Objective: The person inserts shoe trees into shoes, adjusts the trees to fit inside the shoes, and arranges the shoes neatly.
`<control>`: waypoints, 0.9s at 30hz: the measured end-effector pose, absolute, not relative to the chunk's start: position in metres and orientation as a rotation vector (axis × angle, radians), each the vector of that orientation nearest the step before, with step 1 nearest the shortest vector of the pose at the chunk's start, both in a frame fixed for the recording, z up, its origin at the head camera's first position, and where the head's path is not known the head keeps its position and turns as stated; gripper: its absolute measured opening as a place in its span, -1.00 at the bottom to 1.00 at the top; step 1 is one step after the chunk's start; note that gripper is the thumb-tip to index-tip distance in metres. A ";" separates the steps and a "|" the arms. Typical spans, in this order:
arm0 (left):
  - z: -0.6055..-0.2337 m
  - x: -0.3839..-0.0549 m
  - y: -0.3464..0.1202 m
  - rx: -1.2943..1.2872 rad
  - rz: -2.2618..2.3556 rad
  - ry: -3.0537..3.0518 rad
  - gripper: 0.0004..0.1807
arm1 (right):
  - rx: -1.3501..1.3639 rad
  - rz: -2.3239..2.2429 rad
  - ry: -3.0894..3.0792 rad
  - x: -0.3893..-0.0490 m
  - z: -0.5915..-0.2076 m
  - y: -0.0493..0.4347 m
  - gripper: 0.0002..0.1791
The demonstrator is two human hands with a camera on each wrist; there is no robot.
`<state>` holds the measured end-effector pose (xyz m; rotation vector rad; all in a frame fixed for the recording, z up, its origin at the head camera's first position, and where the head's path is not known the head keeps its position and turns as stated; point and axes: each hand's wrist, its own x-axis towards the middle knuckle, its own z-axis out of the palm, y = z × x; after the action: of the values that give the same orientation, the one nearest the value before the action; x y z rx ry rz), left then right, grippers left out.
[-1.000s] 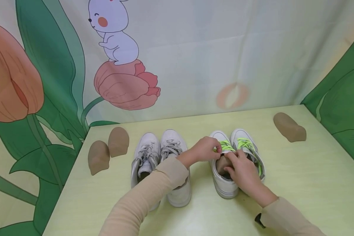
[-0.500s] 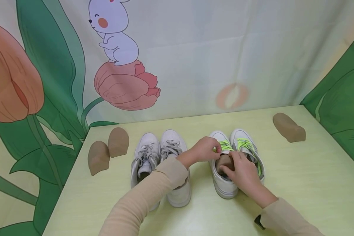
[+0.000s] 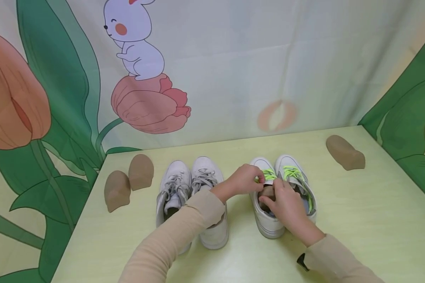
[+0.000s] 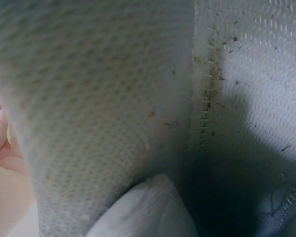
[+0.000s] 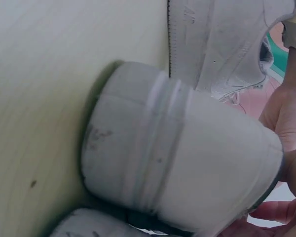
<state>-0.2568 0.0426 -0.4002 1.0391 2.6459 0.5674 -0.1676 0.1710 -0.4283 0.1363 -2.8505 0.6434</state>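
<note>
On the right side of the table, my left hand (image 3: 247, 179) pinches the tongue at the top of a white sneaker (image 3: 269, 227) with neon-green laces. My right hand (image 3: 289, 204) reaches into that shoe's opening. Its thumb and fingers hold a brown moulded toe insert (image 3: 267, 192), whose front end is hidden inside the shoe. The matching sneaker (image 3: 287, 162) stands close on the right, partly covered by my right hand. The right wrist view shows the held shoe's heel (image 5: 138, 143). Worn mesh lining (image 4: 89, 98) fills most of the left wrist view.
A second pair of white sneakers (image 3: 205, 171), grey-laced, stands under my left forearm. Two brown toe inserts (image 3: 117, 190) lie at the far left of the table (image 3: 233, 267). Another insert (image 3: 345, 152) lies back right. A printed curtain (image 3: 216, 78) hangs behind.
My right hand has shifted slightly left, its fingers drawing back toward the thumb, and less of the brown insert shows in the opening. My left hand keeps its pinch at the tongue.
</note>
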 end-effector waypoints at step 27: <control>-0.399 -0.255 0.044 1.107 0.513 2.672 -0.91 | 0.110 0.667 -2.776 -0.177 -0.441 0.168 -0.56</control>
<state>-0.2550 0.0444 -0.3993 1.1074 2.6724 0.5134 -0.1772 0.1683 -0.4405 0.1097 -2.7755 0.6672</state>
